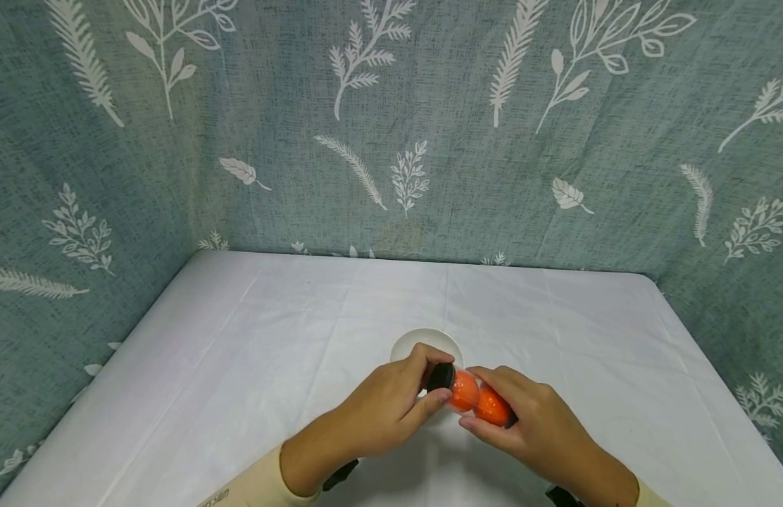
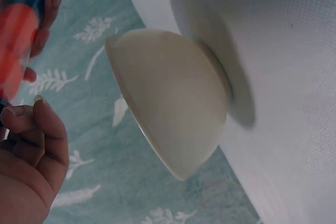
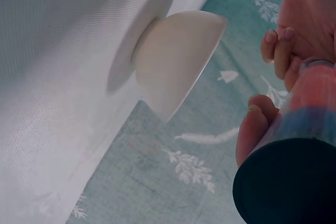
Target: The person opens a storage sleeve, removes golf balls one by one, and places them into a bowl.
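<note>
Between both hands, low over the table, is a clear hourglass-shaped container with black ends and orange inside. My left hand pinches its left end, thumb in front and fingers behind the black cap. At the other end, my right hand grips the orange bulb between thumb and fingers. Seen from the right wrist, the container shows a blue band above its wide black base. Just behind the hands stands a white bowl, upright on the table and partly hidden by them in the head view.
A white cloth covers the table. Green fabric with white leaf prints hangs behind it and along both sides. Dark bands show at the wrists, beside pale sleeves.
</note>
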Action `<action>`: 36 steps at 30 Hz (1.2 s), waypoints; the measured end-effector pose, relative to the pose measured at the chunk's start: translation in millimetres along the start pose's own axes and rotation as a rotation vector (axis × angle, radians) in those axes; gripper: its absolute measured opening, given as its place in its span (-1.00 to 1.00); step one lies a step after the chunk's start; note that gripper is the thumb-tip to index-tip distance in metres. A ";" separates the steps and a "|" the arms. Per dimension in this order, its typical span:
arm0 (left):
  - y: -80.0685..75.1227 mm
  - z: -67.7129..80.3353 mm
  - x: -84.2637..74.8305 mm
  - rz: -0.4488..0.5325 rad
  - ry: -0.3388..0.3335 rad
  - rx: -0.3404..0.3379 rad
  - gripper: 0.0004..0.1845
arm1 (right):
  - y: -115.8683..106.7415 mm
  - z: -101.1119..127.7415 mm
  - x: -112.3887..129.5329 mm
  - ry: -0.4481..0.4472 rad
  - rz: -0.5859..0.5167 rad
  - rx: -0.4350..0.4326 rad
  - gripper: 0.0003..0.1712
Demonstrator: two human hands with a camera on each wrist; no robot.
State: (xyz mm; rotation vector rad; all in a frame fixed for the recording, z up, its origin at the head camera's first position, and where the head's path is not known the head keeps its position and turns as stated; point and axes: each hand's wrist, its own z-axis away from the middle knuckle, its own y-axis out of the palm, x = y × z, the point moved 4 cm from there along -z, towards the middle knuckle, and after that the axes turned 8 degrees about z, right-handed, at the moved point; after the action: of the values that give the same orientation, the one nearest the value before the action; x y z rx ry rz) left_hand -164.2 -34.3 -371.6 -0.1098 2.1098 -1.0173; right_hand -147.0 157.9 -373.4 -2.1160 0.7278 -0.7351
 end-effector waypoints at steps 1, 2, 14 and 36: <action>0.3 0.0 0.4 0.008 -0.005 -0.001 -0.58 | 0.4 0.0 -0.2 0.002 0.005 0.001 -0.43; 0.5 0.0 0.6 0.017 -0.009 -0.002 -0.59 | 0.8 -0.1 -0.4 0.004 0.007 0.002 -0.42; 2.3 0.1 -0.5 0.033 -0.126 -0.008 -0.61 | 2.7 -0.2 -1.3 -0.002 0.052 -0.002 -0.39; 3.7 0.4 4.4 0.182 -0.238 0.032 -0.61 | 3.6 0.4 -3.2 -0.029 0.115 -0.028 -0.35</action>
State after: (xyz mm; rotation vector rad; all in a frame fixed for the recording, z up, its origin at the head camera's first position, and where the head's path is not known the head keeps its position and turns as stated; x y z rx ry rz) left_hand -166.1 -33.7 -377.0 -0.0209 1.8509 -0.8830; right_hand -149.8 158.4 -377.4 -2.0863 0.8415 -0.6344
